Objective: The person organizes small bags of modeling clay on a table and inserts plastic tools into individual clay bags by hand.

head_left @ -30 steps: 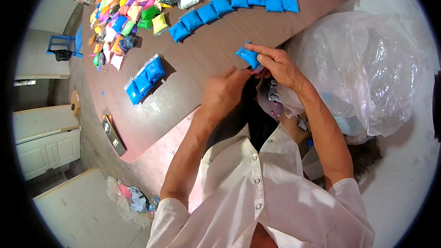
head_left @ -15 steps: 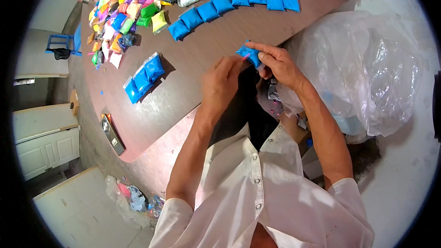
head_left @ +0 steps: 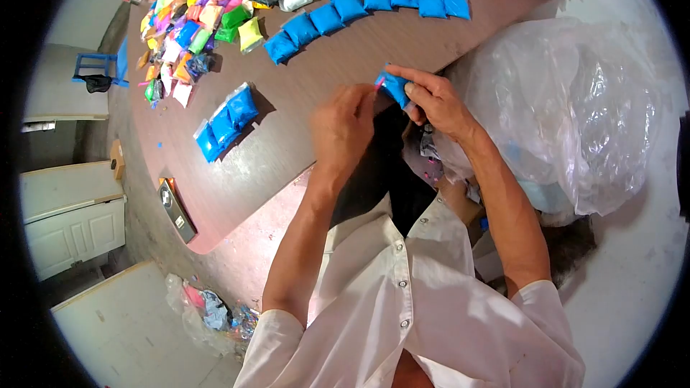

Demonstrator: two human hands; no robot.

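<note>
My right hand [head_left: 440, 104] pinches a small blue packet [head_left: 394, 89] between thumb and fingers, just beyond the table edge. My left hand [head_left: 343, 123] is closed, with a thin pink piece [head_left: 379, 81] at its fingertips that meets the packet's left edge. Whether this piece is a tool or a strip I cannot make out. Further back on the table, a curved row of blue packets [head_left: 327, 19] lies overlapping. Nearer, on the left, sits a short group of blue packets [head_left: 223, 123] lined up side by side.
A heap of multicoloured packets [head_left: 208, 18] covers the table's far left. A dark flat device [head_left: 176, 208] lies by the rounded corner of the brown table [head_left: 287, 115]. On the right bulges a large clear plastic bag [head_left: 568, 115]. More bagged material [head_left: 208, 312] rests on the floor.
My left fingertips and the pink piece have shifted slightly left and up, from the packet's face to its edge. The packet has turned a little in my right hand.
</note>
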